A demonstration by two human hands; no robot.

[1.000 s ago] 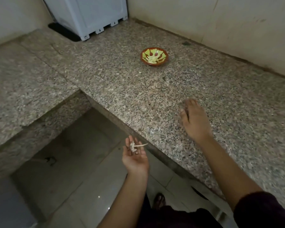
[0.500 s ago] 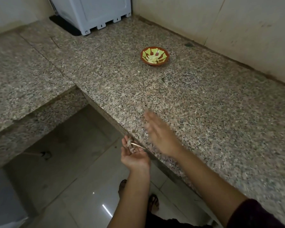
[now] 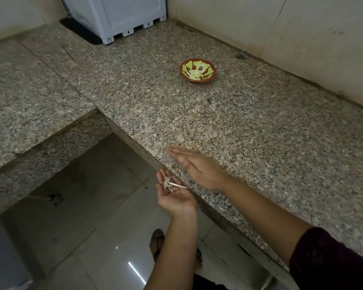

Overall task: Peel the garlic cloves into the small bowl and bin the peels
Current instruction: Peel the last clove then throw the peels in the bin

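Hands both unclenched — left hand (image 3: 173, 198) cups peels (image 3: 166, 181), right hand (image 3: 197, 167) flat at worktop (image 3: 239, 130) edge — peels could spill onto floor (image 3: 82, 216).

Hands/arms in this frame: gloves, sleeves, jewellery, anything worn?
No gloves: left hand and right hand are both bare, and no rings, watch or bangles can be seen. The right arm has a dark maroon sleeve ending near the elbow, with the forearm bare. The left forearm is bare to the frame edge, with no sleeve in view.
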